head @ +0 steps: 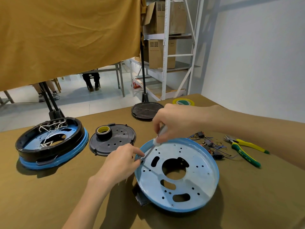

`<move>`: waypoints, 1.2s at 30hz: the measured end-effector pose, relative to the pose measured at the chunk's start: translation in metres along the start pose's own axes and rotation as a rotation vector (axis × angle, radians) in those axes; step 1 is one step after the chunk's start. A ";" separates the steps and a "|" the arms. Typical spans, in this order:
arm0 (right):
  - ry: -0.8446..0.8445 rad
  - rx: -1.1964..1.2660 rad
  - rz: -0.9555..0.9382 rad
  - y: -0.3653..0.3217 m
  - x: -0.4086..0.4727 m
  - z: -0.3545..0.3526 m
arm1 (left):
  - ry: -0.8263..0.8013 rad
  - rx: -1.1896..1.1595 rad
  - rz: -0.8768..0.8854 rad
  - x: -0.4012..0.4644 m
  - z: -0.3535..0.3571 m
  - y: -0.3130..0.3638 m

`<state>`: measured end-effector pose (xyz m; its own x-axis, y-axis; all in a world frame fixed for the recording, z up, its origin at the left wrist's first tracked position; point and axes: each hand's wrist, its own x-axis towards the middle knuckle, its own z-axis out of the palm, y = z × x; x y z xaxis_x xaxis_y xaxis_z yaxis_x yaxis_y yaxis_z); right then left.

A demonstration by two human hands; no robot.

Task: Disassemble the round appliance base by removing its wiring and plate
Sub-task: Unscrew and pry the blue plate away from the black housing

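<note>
A round blue base (204, 177) with a pale perforated plate inside lies tilted at centre right of the table. My right hand (175, 123) grips the white handle of a screwdriver (154, 145) whose shaft slants down to a hole at the plate's left rim. My left hand (122, 161) pinches the shaft near its tip against that rim. A second base (49, 142), black ring on blue, stands at the left with white wiring (49, 129) still inside.
A black perforated cover (118, 141) carries a roll of black tape (104, 132). Another black disc (146, 110) and a yellow tape roll (183, 101) lie farther back. Loose wires and switches (212, 146) and yellow-green pliers (245, 150) lie at right.
</note>
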<state>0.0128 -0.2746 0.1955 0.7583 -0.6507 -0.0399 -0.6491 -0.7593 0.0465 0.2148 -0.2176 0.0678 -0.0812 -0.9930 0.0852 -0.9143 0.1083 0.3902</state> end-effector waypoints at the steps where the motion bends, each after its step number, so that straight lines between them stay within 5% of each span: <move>1: 0.014 0.018 -0.046 0.000 -0.004 -0.001 | 0.003 0.077 0.007 0.001 -0.002 0.003; 9: -0.136 -0.085 0.120 0.007 -0.020 0.028 | 0.016 0.254 -0.017 0.006 -0.001 0.013; 14: 0.003 -0.186 0.030 0.004 -0.024 0.032 | 0.024 0.250 -0.029 0.007 0.000 0.013; 21: -0.005 -0.196 0.076 0.017 -0.034 0.050 | 0.028 0.234 -0.025 0.004 0.002 0.013; 25: 0.095 -0.020 0.205 0.036 -0.049 0.064 | 0.025 0.239 -0.014 0.004 0.002 0.010; 31: 0.347 0.876 0.439 0.029 -0.044 0.111 | 0.028 0.278 0.007 0.004 0.005 0.013; 36: 0.311 0.985 0.507 0.008 -0.018 0.140 | 0.056 0.291 -0.009 0.004 0.008 0.016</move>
<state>-0.0142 -0.2702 0.0566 0.2899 -0.9569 0.0146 -0.5458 -0.1778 -0.8188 0.1966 -0.2207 0.0673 -0.0583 -0.9889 0.1366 -0.9909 0.0739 0.1125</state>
